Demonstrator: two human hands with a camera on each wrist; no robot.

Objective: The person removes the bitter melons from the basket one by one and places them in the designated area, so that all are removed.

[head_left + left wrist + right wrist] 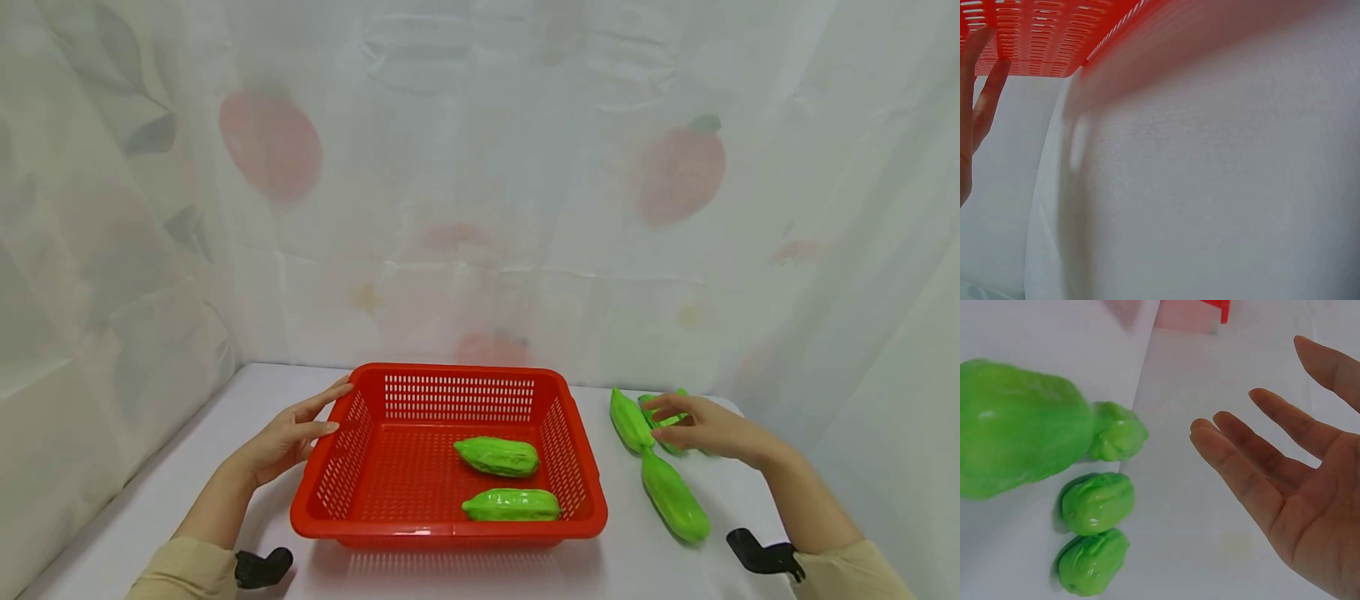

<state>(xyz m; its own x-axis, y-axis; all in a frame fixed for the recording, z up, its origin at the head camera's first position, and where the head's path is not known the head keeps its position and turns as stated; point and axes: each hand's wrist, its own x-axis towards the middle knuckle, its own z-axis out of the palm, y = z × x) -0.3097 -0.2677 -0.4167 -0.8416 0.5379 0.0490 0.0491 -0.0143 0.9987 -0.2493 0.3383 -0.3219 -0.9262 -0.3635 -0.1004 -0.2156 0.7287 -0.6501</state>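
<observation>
A red plastic basket (450,529) holds two green ridged gourds that look like bitter melons, one gourd (497,457) behind the other gourd (512,505), both toward its right side. My left hand (285,442) rests against the basket's left rim, its fingers extended; in the left wrist view two fingers (988,103) touch the slotted wall. To the right of the basket, my right hand (708,429) hovers over more green gourds with nothing in it, fingers spread apart. A front gourd (675,500) and a back gourd (630,419) lie nearly end to end. My hand partly hides the others.
Two smaller-looking gourds, an upper gourd (1099,503) and a lower gourd (1093,561), lie side by side in the right wrist view. A white cloth covers the table (622,567). Pale fruit-print curtains (480,208) enclose its back and sides.
</observation>
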